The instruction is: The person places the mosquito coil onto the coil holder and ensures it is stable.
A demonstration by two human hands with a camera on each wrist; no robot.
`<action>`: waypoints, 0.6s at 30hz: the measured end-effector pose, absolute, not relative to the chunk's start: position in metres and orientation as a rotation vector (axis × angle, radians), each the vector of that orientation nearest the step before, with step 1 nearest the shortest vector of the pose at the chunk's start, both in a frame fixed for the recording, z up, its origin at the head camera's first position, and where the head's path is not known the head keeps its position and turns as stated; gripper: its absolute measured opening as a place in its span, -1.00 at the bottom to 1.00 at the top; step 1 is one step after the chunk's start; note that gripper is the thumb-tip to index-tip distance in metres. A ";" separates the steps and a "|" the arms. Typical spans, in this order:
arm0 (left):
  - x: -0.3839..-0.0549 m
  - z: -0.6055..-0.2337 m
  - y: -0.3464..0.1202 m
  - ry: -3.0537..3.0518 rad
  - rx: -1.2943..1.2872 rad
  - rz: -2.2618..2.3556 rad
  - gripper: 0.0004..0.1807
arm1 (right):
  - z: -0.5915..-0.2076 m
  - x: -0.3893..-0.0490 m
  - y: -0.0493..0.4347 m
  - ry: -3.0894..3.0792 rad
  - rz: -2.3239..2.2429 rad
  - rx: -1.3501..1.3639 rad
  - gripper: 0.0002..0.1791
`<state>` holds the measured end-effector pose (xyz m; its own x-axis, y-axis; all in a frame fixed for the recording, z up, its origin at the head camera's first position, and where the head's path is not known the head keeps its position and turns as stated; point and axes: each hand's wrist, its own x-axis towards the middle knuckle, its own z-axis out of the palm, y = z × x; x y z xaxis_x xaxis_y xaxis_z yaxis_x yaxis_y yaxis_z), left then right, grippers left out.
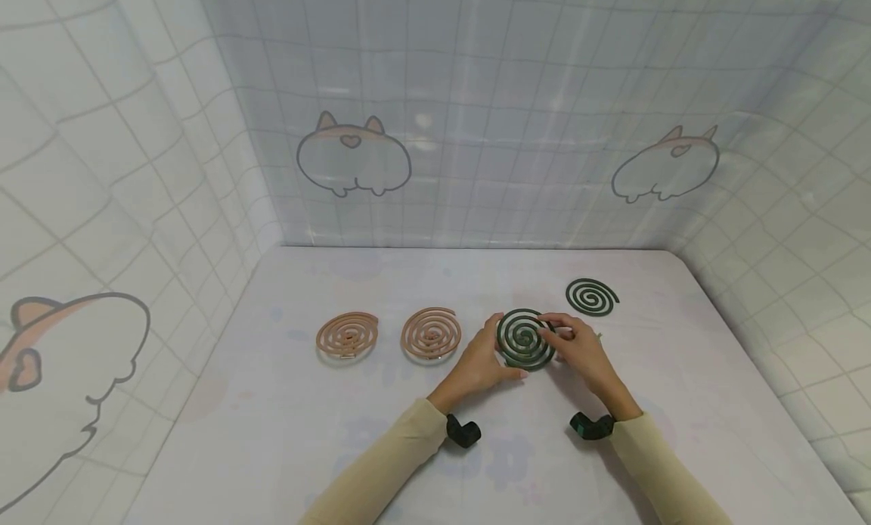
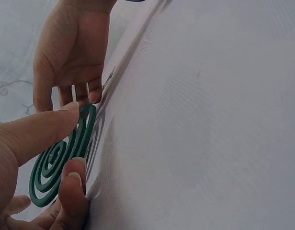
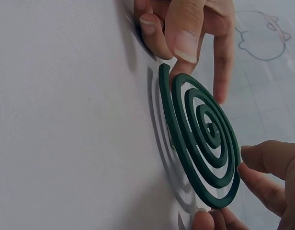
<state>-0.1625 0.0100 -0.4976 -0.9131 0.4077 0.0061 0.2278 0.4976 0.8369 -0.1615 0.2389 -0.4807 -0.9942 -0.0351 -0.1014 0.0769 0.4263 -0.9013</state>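
A dark green mosquito coil (image 1: pixel 525 339) is between my two hands, close over the table. My left hand (image 1: pixel 478 365) holds its left side, with the thumb (image 2: pixel 44 129) across the near edge and fingers at the rim. At the opposite side, my right hand (image 1: pixel 581 349) pinches the rim with thumb (image 3: pixel 268 154) and fingers. The coil is seen slanted in both wrist views, its shadow on the table beside it. A little green tip (image 1: pixel 599 335) shows past the right hand; the rest of it is hidden.
Two brown mosquito coils, a far-left one (image 1: pixel 348 335) and one nearer my left hand (image 1: pixel 432 333), sit slightly raised on small supports. Another green coil (image 1: pixel 591 296) lies behind my right hand. Grid-patterned walls (image 1: pixel 476 132) enclose the white table (image 1: pixel 272 434) at back and sides.
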 end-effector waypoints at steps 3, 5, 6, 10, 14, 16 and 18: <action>-0.161 -0.497 0.009 2.549 0.547 1.382 0.24 | -0.481 -0.162 0.240 2.567 -1.633 0.069 -0.57; -0.161 -0.496 0.008 2.552 0.550 1.386 0.21 | -0.481 -0.162 0.240 2.564 -1.633 0.074 -0.57; -0.161 -0.496 0.008 2.553 0.550 1.389 0.19 | -0.481 -0.163 0.240 2.564 -1.629 0.071 -0.57; -0.162 -0.497 0.009 2.552 0.568 1.399 0.10 | -0.480 -0.163 0.240 2.583 -1.599 0.049 -0.54; -0.163 -0.500 0.009 2.555 0.584 1.391 0.06 | -0.479 -0.163 0.239 2.613 -1.566 0.025 -0.54; -0.163 -0.500 0.010 2.558 0.590 1.386 0.03 | -0.480 -0.164 0.238 2.636 -1.550 0.013 -0.53; -0.163 -0.499 0.010 2.562 0.591 1.378 0.00 | -0.482 -0.164 0.236 2.661 -1.533 0.000 -0.53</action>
